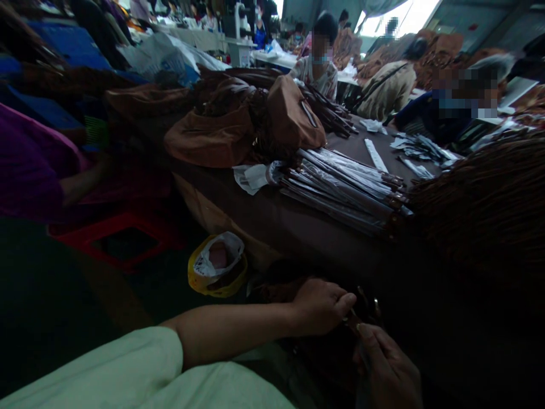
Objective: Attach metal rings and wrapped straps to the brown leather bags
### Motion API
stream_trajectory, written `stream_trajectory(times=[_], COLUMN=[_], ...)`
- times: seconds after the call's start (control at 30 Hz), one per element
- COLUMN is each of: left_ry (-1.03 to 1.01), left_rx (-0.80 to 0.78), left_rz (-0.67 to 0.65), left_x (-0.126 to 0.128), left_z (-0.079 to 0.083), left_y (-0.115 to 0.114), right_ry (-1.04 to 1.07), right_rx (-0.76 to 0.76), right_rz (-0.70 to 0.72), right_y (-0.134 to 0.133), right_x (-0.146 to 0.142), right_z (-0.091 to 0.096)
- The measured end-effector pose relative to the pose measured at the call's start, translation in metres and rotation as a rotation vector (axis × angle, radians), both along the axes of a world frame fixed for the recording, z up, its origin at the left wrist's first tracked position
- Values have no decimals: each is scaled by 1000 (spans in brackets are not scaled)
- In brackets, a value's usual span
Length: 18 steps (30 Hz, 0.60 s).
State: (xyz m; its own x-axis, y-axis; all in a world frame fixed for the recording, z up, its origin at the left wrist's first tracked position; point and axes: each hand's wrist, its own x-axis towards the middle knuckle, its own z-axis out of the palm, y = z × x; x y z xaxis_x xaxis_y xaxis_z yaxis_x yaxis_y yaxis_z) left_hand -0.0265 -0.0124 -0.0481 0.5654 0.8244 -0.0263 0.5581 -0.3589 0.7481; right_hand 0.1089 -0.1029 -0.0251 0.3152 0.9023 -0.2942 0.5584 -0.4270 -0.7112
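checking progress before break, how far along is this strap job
Likely done: a stack of wrapped straps lies on the table. In hand: the left hand and right hand pinch one dark strap at the table edge. Likely left: the big heap of bare straps at right.

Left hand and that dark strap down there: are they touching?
Touching. The head view shows the left hand pinching the strap with its fingertips, no gap between them; the right hand grips it just below.
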Motion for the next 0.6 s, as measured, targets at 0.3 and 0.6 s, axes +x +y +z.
stream_trajectory(times=[0.3,0.6], left_ry=[100,213], left_rx=[119,358], left_rz=[-116,-219], left_x=[-4,-1], left_z=[1,-11], left_y=[10,1], right_ry=[428,152], right_rx=[-278,-202], right_rz=[123,236], right_y=[8,7], right_x=[21,19], right_z=[-10,-12])
